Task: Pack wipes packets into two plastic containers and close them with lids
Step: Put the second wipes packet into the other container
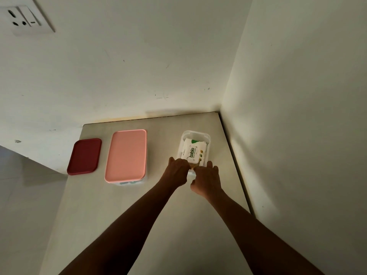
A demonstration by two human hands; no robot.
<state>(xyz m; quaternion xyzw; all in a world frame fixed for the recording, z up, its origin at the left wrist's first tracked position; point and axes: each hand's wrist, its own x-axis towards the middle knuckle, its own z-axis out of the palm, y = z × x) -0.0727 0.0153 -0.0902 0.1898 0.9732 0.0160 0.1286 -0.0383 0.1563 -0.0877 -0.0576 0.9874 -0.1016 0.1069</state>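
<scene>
A small clear plastic container (195, 134) stands open at the table's right. A white wipes packet (194, 152) with green lettering lies tilted in it, its near end raised. My left hand (177, 171) and my right hand (206, 180) meet at that near end, fingers on the packet and over the container's near rim. A larger container (131, 182) at the middle is covered by a pink lid (126, 154); something pale teal shows through its near wall. A dark red lid (84, 156) lies loose at the table's left edge.
The pale table (119, 215) fits into a corner, with white walls behind and on the right. Its left edge drops to the floor. A wall socket (23, 18) sits high at the upper left.
</scene>
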